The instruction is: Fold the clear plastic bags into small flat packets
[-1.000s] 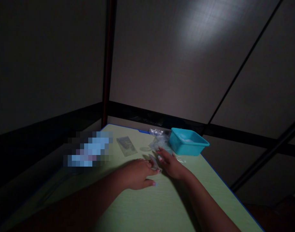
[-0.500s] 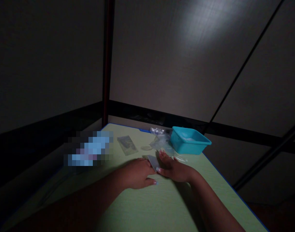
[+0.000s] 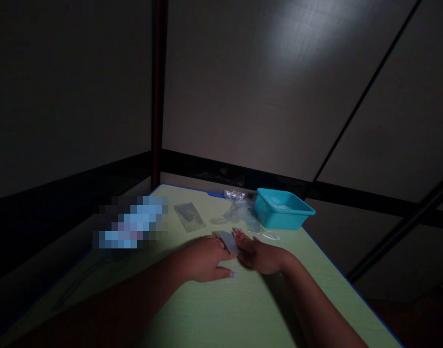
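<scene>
Between my hands lies a small flat whitish sheet on the green tabletop; whether it is paper or a plastic packet I cannot tell. My left hand rests palm down at its left and near side, fingers stretched over its edge and thumb apart. Along the right edge, my right hand lies flat with its fingers extended forward, touching or very near the sheet. Its thumb is partly hidden in shadow. A clear flat plastic bag lies beyond my left hand.
A teal plastic basin with something pale inside stands at the table's right edge. Crumpled clear plastic bags lie beside it. A blurred-out bluish thing is at the left. Panelled walls enclose the table's far corner.
My right hand's thumb has come off the sheet and drawn back toward me. Its fingers are closer to the sheet's right edge. My left hand has barely moved.
</scene>
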### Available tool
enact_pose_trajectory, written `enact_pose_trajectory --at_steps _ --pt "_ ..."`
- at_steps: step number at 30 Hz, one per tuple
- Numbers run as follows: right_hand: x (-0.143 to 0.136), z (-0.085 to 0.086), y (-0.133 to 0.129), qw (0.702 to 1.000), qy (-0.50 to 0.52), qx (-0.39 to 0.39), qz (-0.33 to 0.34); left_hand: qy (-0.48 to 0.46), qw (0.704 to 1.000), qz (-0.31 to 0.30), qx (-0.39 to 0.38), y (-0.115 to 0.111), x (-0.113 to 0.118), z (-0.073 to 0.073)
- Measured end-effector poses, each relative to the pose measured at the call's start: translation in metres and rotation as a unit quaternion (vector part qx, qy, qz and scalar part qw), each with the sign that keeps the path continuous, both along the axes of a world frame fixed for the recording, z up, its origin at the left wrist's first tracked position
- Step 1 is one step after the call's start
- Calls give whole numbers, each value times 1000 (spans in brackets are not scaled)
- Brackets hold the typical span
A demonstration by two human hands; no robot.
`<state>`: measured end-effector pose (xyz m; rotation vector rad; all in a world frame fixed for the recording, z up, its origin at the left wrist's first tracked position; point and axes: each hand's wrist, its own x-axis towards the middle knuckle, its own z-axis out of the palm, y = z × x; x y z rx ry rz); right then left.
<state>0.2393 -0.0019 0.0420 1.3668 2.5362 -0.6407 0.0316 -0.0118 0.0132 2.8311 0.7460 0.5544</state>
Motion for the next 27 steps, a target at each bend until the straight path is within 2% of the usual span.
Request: enact_pose_trajectory --at_steps 5,11,17,20,24,27 --pt "-1 -6 1 999 26 14 -38 23 1000 11 12 0 -1 -1" --pt "-3 -5 0 998 63 20 4 32 999 17 26 -3 0 2" --pt "-4 -9 0 996 77 38 -4 29 999 19 25 -2 0 0" --pt "-4 -12 1 997 64 38 -9 17 1000 14 21 -2 0 0" --pt "-4 -12 1 997 62 44 -12 -29 999 2 18 -3 3 7" --pt "-3 -12 2 996 63 60 -28 -88 995 38 -3 0 6 12"
